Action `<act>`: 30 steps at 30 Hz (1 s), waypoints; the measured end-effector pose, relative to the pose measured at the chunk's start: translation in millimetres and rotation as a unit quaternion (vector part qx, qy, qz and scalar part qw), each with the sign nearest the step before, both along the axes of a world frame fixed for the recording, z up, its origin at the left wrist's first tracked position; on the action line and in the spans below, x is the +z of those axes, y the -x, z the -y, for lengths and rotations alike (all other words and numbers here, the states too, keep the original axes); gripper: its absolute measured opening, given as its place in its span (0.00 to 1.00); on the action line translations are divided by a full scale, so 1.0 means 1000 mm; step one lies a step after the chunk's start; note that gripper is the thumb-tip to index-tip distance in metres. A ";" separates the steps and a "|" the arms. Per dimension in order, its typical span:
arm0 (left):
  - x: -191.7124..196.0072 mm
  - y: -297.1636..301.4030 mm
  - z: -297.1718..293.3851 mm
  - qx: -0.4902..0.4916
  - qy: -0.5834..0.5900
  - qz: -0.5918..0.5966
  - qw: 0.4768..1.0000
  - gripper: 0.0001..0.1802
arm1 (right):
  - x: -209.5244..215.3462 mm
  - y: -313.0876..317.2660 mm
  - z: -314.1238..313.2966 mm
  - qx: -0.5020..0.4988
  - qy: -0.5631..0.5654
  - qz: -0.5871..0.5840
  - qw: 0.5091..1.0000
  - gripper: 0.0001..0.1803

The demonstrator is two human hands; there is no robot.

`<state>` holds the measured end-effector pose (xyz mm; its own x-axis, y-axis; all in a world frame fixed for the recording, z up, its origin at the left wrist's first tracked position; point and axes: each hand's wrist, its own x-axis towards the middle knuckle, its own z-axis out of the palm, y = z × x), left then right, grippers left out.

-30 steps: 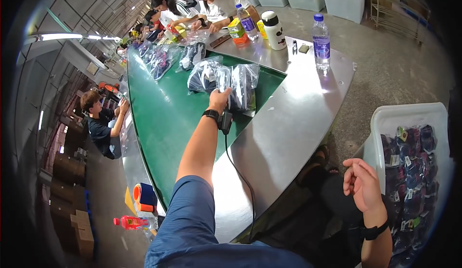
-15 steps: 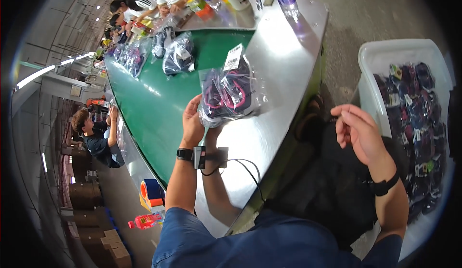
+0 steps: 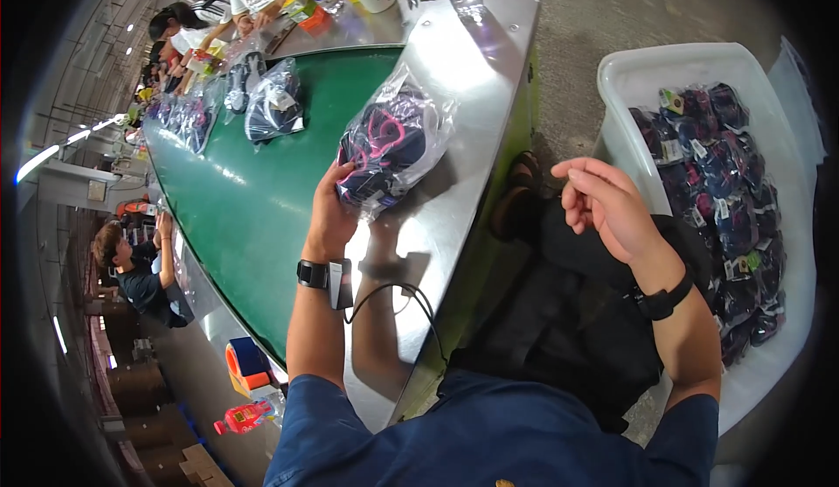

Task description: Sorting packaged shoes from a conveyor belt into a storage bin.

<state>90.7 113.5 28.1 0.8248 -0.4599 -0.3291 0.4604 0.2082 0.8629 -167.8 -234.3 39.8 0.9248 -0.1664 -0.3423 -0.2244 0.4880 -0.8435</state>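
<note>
From the head view, over the person's shoulder as it were, I see a clear plastic bag [image 3: 391,148] with something dark and pink-trimmed inside, raised over the place where the green belt [image 3: 223,212] meets the bare metal surface [image 3: 476,93]. The left hand [image 3: 330,214] has it by its near end, that grip closed around the film with the thumb along the side; the far end juts out unsupported. The right hand [image 3: 605,207] hangs between the surface and the white bin [image 3: 615,93], holding nothing, its fingers loosely curled.

I'd call the step in hand a one-handed carry or turning of the bag. To my eye, the next move calls for a sure hold on slippery film, and the spare hand looks well placed to steady the far end. Further off on the belt lies another bagged bundle [image 3: 273,107]; similar dark packets [image 3: 730,185] are packed close together in the bin.
</note>
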 end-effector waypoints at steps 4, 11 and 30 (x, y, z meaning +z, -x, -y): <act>-0.001 0.040 0.061 -0.061 0.069 0.057 0.994 0.34 | -0.001 0.000 0.004 -0.045 0.002 -0.003 0.999 0.16; 0.010 0.103 0.101 -0.134 0.082 0.068 0.985 0.48 | -0.013 -0.008 0.018 -0.139 -0.027 0.023 0.990 0.16; 0.011 0.120 0.079 -0.348 -0.042 0.103 0.931 0.49 | 0.008 0.013 0.013 0.152 0.092 0.070 0.982 0.28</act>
